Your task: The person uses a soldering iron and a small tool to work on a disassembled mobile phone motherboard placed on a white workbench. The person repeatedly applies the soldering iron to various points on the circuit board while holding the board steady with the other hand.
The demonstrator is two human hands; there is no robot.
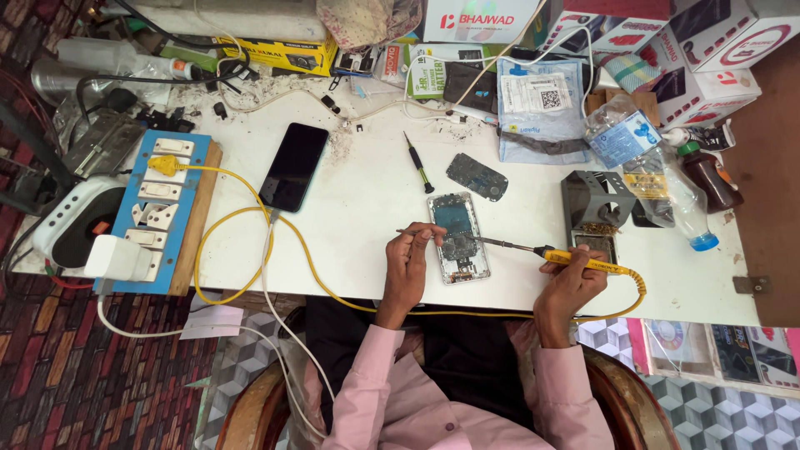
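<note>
Nearest to us, our right hand [569,283] is closed around the yellow handle of a soldering iron [550,252], held like a pen. Its metal shaft slants left and its tip rests on the opened phone [457,238]. The iron's yellow cable [250,208] runs back below our wrists and loops left across the table.

Our left hand [407,265] pinches a thin metal tool [414,234] between thumb and forefinger, fingers closed on it, its far end lying over the left edge of the opened phone. That phone lies flat on the white table [367,192], back removed, circuitry exposed, directly between both hands.

Just beyond it lie a dark detached cover [476,176] and a small black-handled screwdriver [418,162]. To the right stands a grey metal iron stand [596,202]. To the left, a black smartphone [293,166] lies screen-up, a white cable plugged into it. At the far left sits a blue switchboard [158,208]. Boxes and packets crowd the far edge.
</note>
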